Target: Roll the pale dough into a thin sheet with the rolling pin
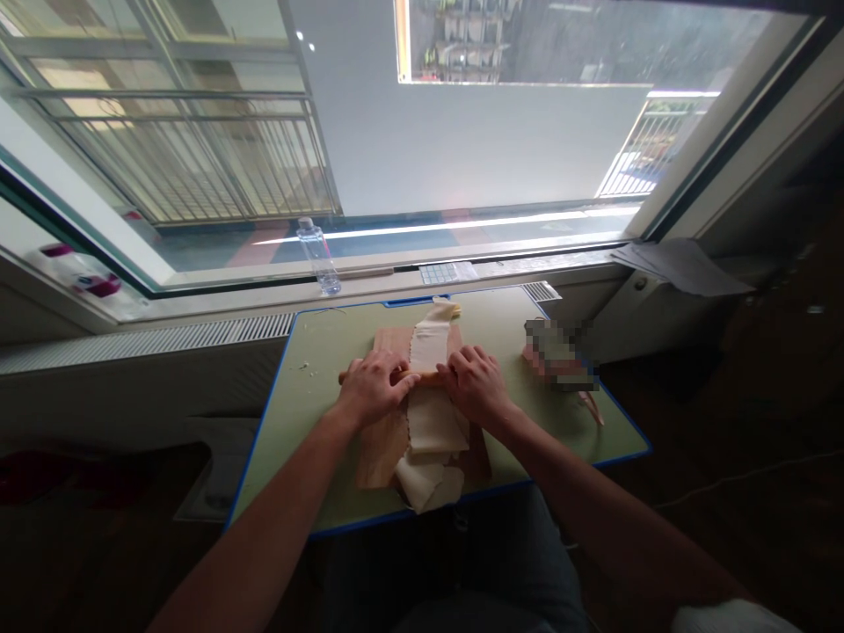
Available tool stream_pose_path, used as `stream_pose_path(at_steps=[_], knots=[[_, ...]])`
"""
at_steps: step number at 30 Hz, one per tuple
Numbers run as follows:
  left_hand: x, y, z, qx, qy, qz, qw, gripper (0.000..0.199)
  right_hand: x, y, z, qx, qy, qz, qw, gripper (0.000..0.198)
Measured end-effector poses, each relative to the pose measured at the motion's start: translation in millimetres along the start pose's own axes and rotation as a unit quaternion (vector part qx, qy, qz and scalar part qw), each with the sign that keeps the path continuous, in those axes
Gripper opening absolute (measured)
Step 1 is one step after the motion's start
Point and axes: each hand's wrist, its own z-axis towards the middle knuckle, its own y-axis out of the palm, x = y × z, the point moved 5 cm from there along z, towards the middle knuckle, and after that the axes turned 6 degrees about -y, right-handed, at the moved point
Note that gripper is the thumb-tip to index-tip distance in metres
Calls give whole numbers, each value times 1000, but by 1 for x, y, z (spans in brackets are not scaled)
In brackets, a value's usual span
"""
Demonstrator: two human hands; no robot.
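While the wooden rolling pin (427,377) is held crosswise over the pale sheet of dough (436,424), both hands are laid on it. By the left hand (374,385), the left part of the pin is covered; its fingers are bent over the wood, and its thumb is stretched toward the right. By the right hand (473,378), the right part is covered in a similar way, with the fingers curled. How strongly the pin is pressed cannot be told.

The dough is laid lengthwise on the wooden board (382,453), and past the far side of the board its narrow end is extended. This board is placed on the green table (280,457).

As far as can be judged, a good part is done: the dough is already shaped into a long, flat strip. What seems to be left is the near end, which is folded in loose layers and not yet made flat; the left edge is also left uneven. Whether the thickness is equal everywhere cannot be seen. On the far sill, a clear bottle (320,259) is seen.
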Motion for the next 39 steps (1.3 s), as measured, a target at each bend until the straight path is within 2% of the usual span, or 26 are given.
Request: stream_pose_path(at_steps=[4, 6, 8, 13, 16, 21, 25, 30, 34, 39], knots=[[1, 1, -10, -17, 30, 21, 999, 27, 7, -14, -16, 29, 10, 67, 997, 13], [0, 2, -13, -19, 34, 34, 999, 27, 12, -23, -32, 57, 5, 89, 994, 10], [-2, 3, -13, -15, 31, 41, 999, 28, 16, -28, -49, 59, 0, 115, 992, 13], [-4, 4, -9, -1, 24, 37, 999, 27, 14, -19, -74, -33, -32, 183, 982, 39], [-3, 5, -7, -3, 21, 36, 999, 28, 12, -15, -73, -58, -31, 192, 979, 39], [-3, 4, -5, -7, 9, 38, 999, 29, 10, -8, -66, -11, -10, 188, 982, 13], [-3, 5, -4, -7, 6, 43, 999, 31, 2, -8, -64, -2, 27, 168, 985, 12], [-3, 7, -2, 3, 0, 55, 998, 32, -9, -21, -64, -60, 65, 166, 982, 16], [-3, 8, -1, 6, -5, 58, 998, 32, -7, -28, -70, -102, 91, 127, 982, 14], [-1, 9, 2, 17, -5, 55, 998, 31, -2, -28, -62, -64, 125, 97, 985, 14]])
